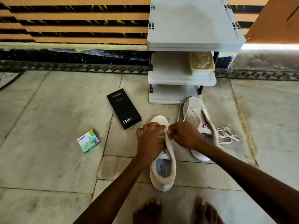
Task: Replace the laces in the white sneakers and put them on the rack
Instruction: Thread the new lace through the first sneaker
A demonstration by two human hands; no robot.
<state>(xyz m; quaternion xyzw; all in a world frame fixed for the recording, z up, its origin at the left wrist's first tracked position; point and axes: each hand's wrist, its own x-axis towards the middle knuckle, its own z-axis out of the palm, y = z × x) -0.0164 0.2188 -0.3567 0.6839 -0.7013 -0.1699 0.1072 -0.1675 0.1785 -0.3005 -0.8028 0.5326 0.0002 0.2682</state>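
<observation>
Two white sneakers lie on the stone floor. The near sneaker (163,172) points away from me, heel toward my feet. My left hand (149,139) rests on its laced front with fingers curled over the lace rows. My right hand (184,135) pinches a white lace at the eyelets on the sneaker's right side. The second sneaker (195,113) lies to the right with no lace in its eyelets, its toe touching the rack's base. A loose white lace (226,135) lies bundled on the floor just right of it. The grey shoe rack (182,78) stands behind, against the wall.
A black vivo box (123,108) and a small green Odonil box (88,141) lie on the floor to the left. A beige container (202,65) sits on the rack's middle shelf. My bare feet (176,210) are at the bottom edge. A brown panel (275,18) is at upper right.
</observation>
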